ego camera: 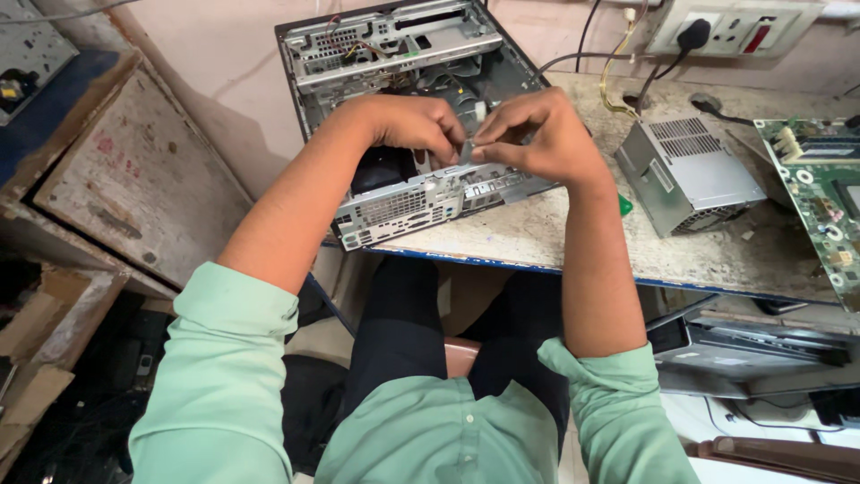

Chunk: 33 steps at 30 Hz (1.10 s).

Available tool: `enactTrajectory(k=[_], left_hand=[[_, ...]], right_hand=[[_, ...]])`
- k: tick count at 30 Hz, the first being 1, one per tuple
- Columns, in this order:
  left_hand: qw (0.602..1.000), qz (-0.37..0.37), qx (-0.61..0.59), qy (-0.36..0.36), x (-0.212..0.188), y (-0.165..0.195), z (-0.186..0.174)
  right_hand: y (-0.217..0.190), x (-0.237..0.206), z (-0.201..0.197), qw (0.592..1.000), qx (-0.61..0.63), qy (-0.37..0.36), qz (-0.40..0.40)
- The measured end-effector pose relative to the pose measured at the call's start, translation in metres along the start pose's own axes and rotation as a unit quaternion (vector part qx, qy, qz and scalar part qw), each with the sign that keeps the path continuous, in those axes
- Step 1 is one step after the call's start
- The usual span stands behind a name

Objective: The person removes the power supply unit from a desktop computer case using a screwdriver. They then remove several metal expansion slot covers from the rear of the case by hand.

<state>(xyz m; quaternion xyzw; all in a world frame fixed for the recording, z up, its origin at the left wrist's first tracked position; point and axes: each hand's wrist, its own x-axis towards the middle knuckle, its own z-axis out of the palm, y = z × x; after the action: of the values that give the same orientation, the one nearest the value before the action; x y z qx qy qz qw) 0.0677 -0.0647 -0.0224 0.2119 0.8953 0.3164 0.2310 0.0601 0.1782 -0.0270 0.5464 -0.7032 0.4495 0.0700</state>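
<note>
Seen from above: left hand (417, 125) & right hand (537, 134) both pinched shut on small metal clip (468, 151) over open desktop PC case (403, 99) at bench (573, 237) edge; clip likely to slip into chassis if grip loosened.

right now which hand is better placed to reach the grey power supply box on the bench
Right. The right hand is nearer the power supply box, which lies on its side of the open computer case. The left hand would have to cross over.
</note>
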Motion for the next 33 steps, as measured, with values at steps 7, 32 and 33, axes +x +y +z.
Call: enactTrajectory(k=[7,32,33], left_hand=[[0.996,-0.008,0.085,0.039,-0.003,0.005,0.004],[0.992,0.072,0.095,0.036,0.025,-0.016,0.015],[0.987,0.083,0.131,0.042,0.03,-0.018,0.018]], right_hand=[[-0.001,0.0,0.001,1.0,-0.02,-0.021,0.005],[0.019,-0.002,0.002,0.935,-0.217,0.28,-0.029],[0.02,-0.003,0.001,0.932,-0.232,0.277,-0.036]])
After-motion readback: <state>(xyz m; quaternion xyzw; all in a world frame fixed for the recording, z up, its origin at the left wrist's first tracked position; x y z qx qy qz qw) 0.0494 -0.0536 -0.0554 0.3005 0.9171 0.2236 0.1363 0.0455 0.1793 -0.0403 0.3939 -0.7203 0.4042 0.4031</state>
